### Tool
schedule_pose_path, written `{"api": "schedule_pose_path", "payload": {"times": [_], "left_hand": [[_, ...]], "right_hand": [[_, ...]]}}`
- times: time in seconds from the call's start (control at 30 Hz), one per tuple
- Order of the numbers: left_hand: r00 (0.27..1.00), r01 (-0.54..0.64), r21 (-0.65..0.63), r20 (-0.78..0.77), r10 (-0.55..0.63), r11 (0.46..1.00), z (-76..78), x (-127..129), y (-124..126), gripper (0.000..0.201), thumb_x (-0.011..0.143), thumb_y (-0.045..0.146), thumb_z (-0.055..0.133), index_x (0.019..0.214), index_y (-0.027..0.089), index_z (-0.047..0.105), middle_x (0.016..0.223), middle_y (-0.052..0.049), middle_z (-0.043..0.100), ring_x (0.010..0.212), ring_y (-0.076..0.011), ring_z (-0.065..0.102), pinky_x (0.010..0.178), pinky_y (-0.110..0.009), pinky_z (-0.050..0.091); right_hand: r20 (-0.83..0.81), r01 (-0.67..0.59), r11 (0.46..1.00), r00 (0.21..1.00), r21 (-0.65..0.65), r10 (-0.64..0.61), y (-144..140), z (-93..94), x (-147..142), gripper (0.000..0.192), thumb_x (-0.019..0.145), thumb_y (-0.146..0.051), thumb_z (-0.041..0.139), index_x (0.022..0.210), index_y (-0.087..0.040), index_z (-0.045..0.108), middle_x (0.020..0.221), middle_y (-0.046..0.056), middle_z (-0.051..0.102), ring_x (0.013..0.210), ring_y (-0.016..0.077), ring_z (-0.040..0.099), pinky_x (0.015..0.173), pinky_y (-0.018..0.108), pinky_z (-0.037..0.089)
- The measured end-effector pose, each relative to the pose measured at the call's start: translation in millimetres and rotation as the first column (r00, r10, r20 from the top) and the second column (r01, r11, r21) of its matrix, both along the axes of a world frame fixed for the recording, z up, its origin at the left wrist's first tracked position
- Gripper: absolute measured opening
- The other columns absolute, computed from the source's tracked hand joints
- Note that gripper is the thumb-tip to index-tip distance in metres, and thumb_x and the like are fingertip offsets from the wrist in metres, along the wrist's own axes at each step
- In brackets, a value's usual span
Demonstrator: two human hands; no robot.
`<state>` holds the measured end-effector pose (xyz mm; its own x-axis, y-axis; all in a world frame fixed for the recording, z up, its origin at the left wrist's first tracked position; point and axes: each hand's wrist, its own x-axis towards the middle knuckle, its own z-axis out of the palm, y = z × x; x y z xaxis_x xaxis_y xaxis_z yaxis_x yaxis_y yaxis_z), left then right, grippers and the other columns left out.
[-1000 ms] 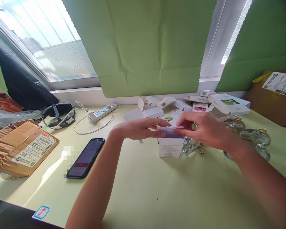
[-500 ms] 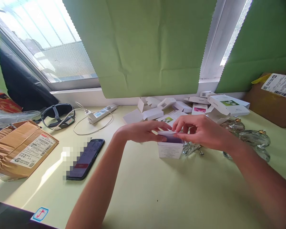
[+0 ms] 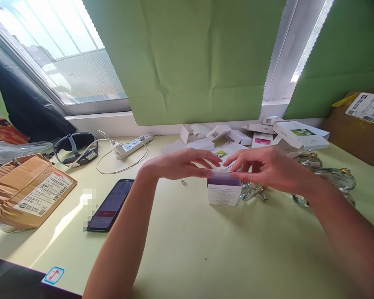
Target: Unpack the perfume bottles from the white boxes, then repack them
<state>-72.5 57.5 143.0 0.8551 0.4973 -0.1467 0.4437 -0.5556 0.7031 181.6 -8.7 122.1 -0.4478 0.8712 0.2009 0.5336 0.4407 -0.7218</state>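
A small white carton (image 3: 225,195) stands upright on the table, with printed text on its front and a purplish inside showing at its open top. My left hand (image 3: 183,164) is at the carton's top left, fingers stretched out and apart, thumb touching the raised flap. On the other side, my right hand (image 3: 262,164) has its thumb and bent fingers at the flap's right edge, seemingly pinching it. Close behind the carton lies a clear glass-like piece (image 3: 249,191), with a small metal bit (image 3: 264,197) beside it.
White cartons (image 3: 302,133) lie heaped at the back. Clear glass bottles (image 3: 335,179) stand to the right, partly behind my forearm. Leftward are a phone (image 3: 107,209), a power strip (image 3: 132,147), a headset-like band (image 3: 76,148) and a brown parcel (image 3: 34,195). A large brown box (image 3: 355,133) sits far right.
My left hand has shifted slightly left and its fingers have straightened. My right hand's fingers have spread a little. A small round piece now shows on the table below my left hand.
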Motion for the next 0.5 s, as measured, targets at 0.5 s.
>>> {"api": "schedule_pose_path", "payload": {"times": [0.5], "left_hand": [[0.999, -0.019, 0.041, 0.045, 0.018, 0.999, -7.7, -3.5, 10.6, 0.027, 0.091, 0.033, 0.059, 0.114, 0.023, 0.067, 0.131, -0.005, 0.06, 0.11, -0.0171, 0.063, 0.089, -0.028, 0.053]], "right_hand": [[0.002, 0.032, 0.999, 0.999, -0.014, -0.032, 1.6, -2.6, 0.3, 0.026, 0.082, -0.047, 0.064, 0.091, -0.024, 0.074, 0.1, 0.006, 0.074, 0.063, 0.0152, 0.064, 0.054, 0.03, 0.048]]}}
